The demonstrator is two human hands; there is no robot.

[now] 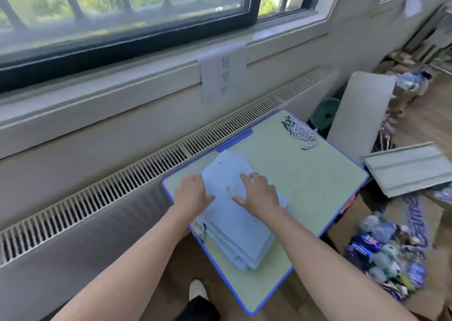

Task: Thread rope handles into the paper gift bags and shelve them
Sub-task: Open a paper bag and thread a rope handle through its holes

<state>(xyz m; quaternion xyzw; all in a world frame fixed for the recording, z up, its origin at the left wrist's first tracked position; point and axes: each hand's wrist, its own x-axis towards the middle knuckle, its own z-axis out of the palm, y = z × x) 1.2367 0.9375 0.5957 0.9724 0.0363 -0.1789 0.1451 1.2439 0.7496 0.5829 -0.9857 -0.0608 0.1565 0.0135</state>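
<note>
A stack of flat, pale blue paper gift bags (241, 232) lies on a small green table with a blue rim (305, 174). My left hand (192, 193) rests at the stack's left edge, its fingers curled over the side of the top bags. My right hand (259, 193) lies flat on the top bag with fingers spread. A heap of white rope handles with dark tips (300, 131) sits at the table's far corner, apart from both hands.
A long radiator grille (122, 186) runs along the wall under the window, left of the table. A white panel (362, 110) leans at the right; a grey board (408, 171) and a pile of colourful packets (389, 252) crowd the floor.
</note>
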